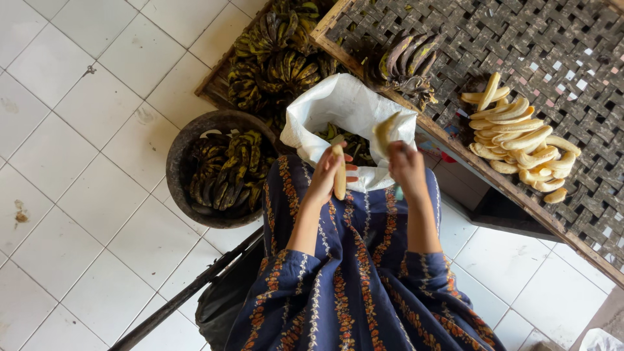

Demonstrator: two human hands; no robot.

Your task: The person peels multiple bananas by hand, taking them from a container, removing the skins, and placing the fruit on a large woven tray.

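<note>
A round dark basin (179, 140) on the tiled floor (84, 195) holds unpeeled, blackened bananas, within easy reach. The left hand (325, 174) grips a peeled banana (339, 172) upright over the lap, fingers (350, 168) wrapped round it. Just beyond, a white sack (338, 107) gapes open, seemingly to catch peels. The right hand (406, 166) hovers beside it, blurred; a pale strip, perhaps peel, sits at its fingers, but whether they pinch it I cannot tell. Peeled bananas (520, 140) lie heaped on the woven tray (552, 52).

A home food-prep floor: white tiles (97, 130), woven drying tray (552, 58), basin of dark bananas (224, 170).
</note>
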